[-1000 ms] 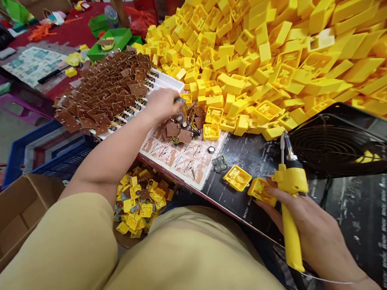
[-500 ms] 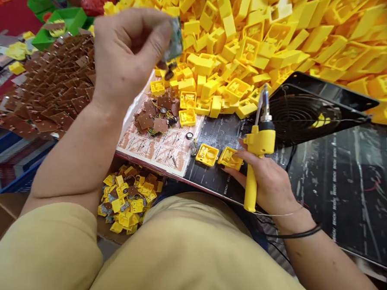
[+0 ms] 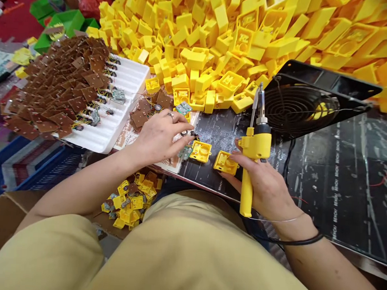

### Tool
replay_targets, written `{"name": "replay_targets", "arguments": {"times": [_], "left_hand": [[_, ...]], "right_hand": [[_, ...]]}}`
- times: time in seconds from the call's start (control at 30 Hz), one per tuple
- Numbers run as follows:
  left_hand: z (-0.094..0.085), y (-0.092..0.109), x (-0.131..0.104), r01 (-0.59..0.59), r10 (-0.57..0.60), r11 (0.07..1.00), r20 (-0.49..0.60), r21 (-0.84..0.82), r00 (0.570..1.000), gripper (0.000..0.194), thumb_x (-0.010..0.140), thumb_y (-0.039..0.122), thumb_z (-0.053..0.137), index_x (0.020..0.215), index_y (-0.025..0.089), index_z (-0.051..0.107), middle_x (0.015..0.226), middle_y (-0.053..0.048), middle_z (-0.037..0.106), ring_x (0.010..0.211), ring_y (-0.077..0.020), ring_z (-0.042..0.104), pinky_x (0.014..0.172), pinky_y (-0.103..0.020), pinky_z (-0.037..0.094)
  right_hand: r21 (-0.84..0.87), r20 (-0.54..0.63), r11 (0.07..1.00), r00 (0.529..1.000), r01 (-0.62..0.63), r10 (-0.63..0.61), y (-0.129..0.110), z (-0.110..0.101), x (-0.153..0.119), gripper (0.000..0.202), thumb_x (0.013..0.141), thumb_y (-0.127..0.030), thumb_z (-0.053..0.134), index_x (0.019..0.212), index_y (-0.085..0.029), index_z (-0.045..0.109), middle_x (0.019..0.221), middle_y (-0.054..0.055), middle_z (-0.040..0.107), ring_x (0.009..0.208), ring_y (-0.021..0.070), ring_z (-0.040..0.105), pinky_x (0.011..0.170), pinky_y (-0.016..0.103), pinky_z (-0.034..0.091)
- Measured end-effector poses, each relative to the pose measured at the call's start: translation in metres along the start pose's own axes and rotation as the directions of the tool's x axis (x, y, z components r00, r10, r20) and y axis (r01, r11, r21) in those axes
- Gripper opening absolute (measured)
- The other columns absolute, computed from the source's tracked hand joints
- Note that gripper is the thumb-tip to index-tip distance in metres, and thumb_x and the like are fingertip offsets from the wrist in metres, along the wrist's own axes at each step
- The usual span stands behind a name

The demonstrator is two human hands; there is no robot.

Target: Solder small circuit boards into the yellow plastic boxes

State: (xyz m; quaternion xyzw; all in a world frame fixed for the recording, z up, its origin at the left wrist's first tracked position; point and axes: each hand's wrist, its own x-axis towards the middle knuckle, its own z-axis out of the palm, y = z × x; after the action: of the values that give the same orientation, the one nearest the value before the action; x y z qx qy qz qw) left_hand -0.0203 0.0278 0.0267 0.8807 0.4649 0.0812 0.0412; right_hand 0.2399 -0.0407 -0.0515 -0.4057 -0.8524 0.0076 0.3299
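Note:
My left hand is over the near bench edge, its thumb and forefinger closed around a small dark part on wires, partly hidden. A green circuit board shows just beyond its fingers, above a yellow case. Below the fingertips sits another small board, against an open yellow case half. My right hand grips a yellow soldering gun, its metal tip pointing up and away. That hand's thumb and a finger also touch a second open yellow case half on the black bench mat.
Yellow cases are heaped along the back. A black fan leans at the right. Brown boards with wired parts fill a white foam tray at left. A box of filled yellow cases stands below the bench edge.
My left hand has come down and right, from holding a circuit board in the air to the case half on the bench. My right hand and the soldering gun have barely moved.

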Motion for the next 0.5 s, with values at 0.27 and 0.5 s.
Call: {"name": "replay_targets", "arguments": {"times": [0.27,0.5], "left_hand": [[0.006,0.004,0.017,0.052,-0.047,0.998,0.129,-0.034,0.991,0.033,0.082,0.047,0.061,0.097,0.021,0.075,0.087,-0.005,0.075,0.093,-0.0241,0.066,0.085,-0.036,0.046],[0.016,-0.002,0.007,-0.151,0.145,0.945,-0.045,-0.289,0.988,0.020,0.093,0.031,0.058,0.089,0.024,0.076,0.094,-0.002,0.077,0.092,-0.0181,0.067,0.088,-0.034,0.043]], "right_hand": [[0.010,-0.018,0.999,0.999,-0.047,0.047,-0.005,-0.005,-0.005,0.050,0.090,-0.027,0.068,0.133,-0.020,0.044,0.098,0.006,0.068,0.095,0.0240,0.069,0.084,0.040,0.058],[-0.004,-0.021,0.999,0.999,-0.042,0.042,-0.013,0.008,0.006,0.041,0.091,-0.027,0.067,0.128,-0.022,0.050,0.103,0.006,0.071,0.092,0.0222,0.069,0.089,0.041,0.057]]}}
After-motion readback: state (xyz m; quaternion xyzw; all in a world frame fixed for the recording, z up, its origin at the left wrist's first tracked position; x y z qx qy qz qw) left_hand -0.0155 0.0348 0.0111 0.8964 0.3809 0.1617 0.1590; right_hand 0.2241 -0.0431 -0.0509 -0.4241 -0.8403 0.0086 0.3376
